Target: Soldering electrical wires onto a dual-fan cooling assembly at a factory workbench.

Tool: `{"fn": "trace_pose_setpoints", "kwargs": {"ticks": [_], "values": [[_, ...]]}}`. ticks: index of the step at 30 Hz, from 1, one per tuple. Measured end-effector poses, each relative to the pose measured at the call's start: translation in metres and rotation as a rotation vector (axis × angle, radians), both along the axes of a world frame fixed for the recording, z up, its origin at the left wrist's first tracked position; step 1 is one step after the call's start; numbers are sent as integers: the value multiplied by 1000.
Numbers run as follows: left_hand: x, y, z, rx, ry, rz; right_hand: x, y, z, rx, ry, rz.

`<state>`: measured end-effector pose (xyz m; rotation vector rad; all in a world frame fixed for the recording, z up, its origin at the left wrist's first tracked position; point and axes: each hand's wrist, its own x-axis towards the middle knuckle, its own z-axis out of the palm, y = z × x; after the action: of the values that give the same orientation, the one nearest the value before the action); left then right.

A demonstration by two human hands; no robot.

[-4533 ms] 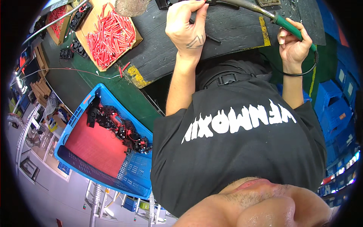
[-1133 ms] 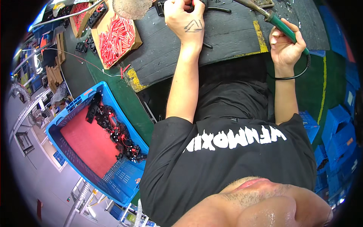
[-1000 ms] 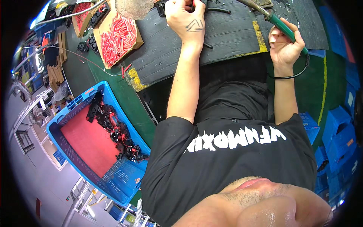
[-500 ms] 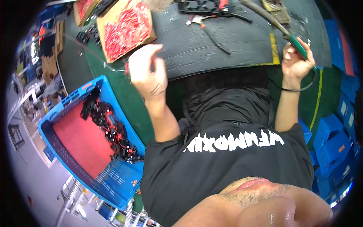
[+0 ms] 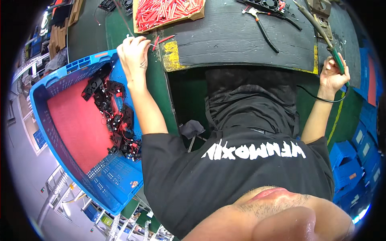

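My right hand (image 5: 332, 76) is closed around the green handle of a soldering iron (image 5: 337, 59), its metal shaft pointing up and left over the dark bench. A black cord runs down from the handle past my wrist. At the left, my left hand (image 5: 134, 52) has its fingers pinched on a thin silvery wire (image 5: 152, 45), which shows on both sides of the fingers. Just right of that hand lie a few loose red slim pieces (image 5: 166, 39). Above them is a cardboard box (image 5: 197, 16) heaped with similar red pieces (image 5: 165, 12).
A blue crate (image 5: 80, 160) at the left holds several black fans with red wires (image 5: 116, 116). Black-handled cutters (image 5: 263, 32) lie beside a black fan unit (image 5: 270, 5) on the bench (image 5: 225, 44). A grimy metal stand (image 5: 321, 20) sits at the far right. Blue bins (image 5: 348, 172) are stacked right.
My left hand has moved left, away from the box, to beside the crate's far corner. The right hand with the soldering iron has shifted slightly right and down. The whole view has shifted too.
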<state>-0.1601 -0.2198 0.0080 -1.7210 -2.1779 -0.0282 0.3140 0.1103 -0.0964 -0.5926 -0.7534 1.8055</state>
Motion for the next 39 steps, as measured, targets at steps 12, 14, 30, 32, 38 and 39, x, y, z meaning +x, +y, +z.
{"fn": "trace_pose_setpoints", "kwargs": {"ticks": [12,14,30,32,38,39], "values": [[125,123,27,455,-697,-237,3,-2,34,52,-17,-11],[134,165,18,547,-618,-447,-1,4,39,80,-32,22],[138,254,-40,326,-544,-589,-5,25,45,68,-84,82],[138,252,-42,327,-546,-579,-7,24,45,64,-100,74],[135,252,-45,341,-515,-600,-12,20,48,56,-153,56],[134,252,-45,346,-501,-611,-12,19,48,56,-156,49]]}}
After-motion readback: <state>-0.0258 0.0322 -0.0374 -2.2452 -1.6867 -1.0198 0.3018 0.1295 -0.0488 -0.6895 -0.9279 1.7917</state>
